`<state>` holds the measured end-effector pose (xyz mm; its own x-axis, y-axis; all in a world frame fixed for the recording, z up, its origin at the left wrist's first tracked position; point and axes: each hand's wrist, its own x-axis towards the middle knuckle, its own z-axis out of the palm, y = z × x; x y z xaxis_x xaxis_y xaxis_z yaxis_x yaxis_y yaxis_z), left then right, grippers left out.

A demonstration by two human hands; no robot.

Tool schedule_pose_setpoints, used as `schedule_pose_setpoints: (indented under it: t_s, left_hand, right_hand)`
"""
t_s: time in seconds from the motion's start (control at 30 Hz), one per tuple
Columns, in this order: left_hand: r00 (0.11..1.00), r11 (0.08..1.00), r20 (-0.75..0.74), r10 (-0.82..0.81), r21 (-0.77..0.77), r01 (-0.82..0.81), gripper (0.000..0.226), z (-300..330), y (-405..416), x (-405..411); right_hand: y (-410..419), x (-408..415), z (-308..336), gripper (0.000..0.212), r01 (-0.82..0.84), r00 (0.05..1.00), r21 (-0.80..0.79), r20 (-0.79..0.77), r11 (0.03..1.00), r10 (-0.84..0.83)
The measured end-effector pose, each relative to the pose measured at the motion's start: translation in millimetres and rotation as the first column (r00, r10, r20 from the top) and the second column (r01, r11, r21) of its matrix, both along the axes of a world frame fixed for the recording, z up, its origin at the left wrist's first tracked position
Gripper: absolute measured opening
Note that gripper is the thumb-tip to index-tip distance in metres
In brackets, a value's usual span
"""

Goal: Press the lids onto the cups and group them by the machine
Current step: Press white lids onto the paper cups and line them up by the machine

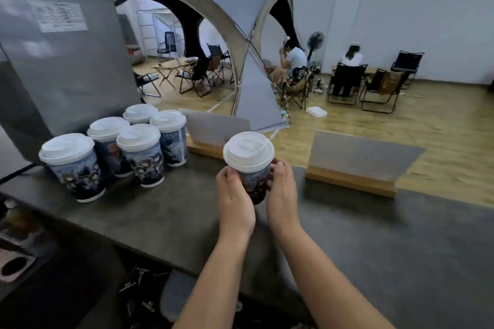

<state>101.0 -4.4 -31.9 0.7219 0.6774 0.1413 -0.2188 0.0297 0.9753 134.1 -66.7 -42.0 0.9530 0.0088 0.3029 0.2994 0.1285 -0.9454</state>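
Observation:
I hold a printed paper cup [255, 184] with a white lid [248, 151] on it above the middle of the dark counter [374, 248]. My left hand [235, 199] wraps its left side and my right hand [282, 192] wraps its right side, thumbs just under the lid's rim. Several more lidded cups [139, 153] of the same kind stand together at the left, right beside the grey machine [61, 72].
Two card signs in wooden bases [350, 181] stand along the counter's far edge, one behind the held cup [213, 128]. A cable runs at the far left. Beyond the counter are a grey tent, folding chairs and two seated people.

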Motion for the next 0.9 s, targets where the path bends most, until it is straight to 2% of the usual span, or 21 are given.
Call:
schedule_pose_setpoints:
  t_s: [0.13,0.23,0.47,0.63,0.8,0.9]
  left_hand:
    - [0.984,0.982,-0.029,-0.178,0.065,0.179,0.031,2,-80,9]
    - [0.947,0.948,-0.081,-0.309,0.055,0.314,0.027,-4,-130,13]
    - [0.852,0.856,-0.179,-0.491,0.080,0.510,0.025,-15,-216,4]
    - [0.855,0.861,-0.210,-0.474,0.093,0.500,0.028,-24,-239,2]
    - [0.870,0.876,-0.204,-0.450,0.089,0.474,0.027,-26,-237,-1]
    - [0.912,0.913,-0.161,-0.377,0.103,0.395,0.033,-15,-224,6]
  right_hand:
    - [-85,6,5,0.023,0.177,0.984,0.032,-0.009,0.984,-0.177]
    - [-142,4,-3,0.028,0.295,0.955,0.035,-0.034,0.955,-0.294]
    - [-234,-9,-21,0.031,0.418,0.907,0.017,-0.068,0.908,-0.416]
    - [-253,-13,-26,0.020,0.450,0.890,-0.004,-0.076,0.893,-0.449]
    - [-258,-9,-32,0.033,0.407,0.904,-0.030,-0.132,0.913,-0.407]
    - [-262,-9,-24,0.040,0.429,0.897,-0.009,-0.110,0.903,-0.427]
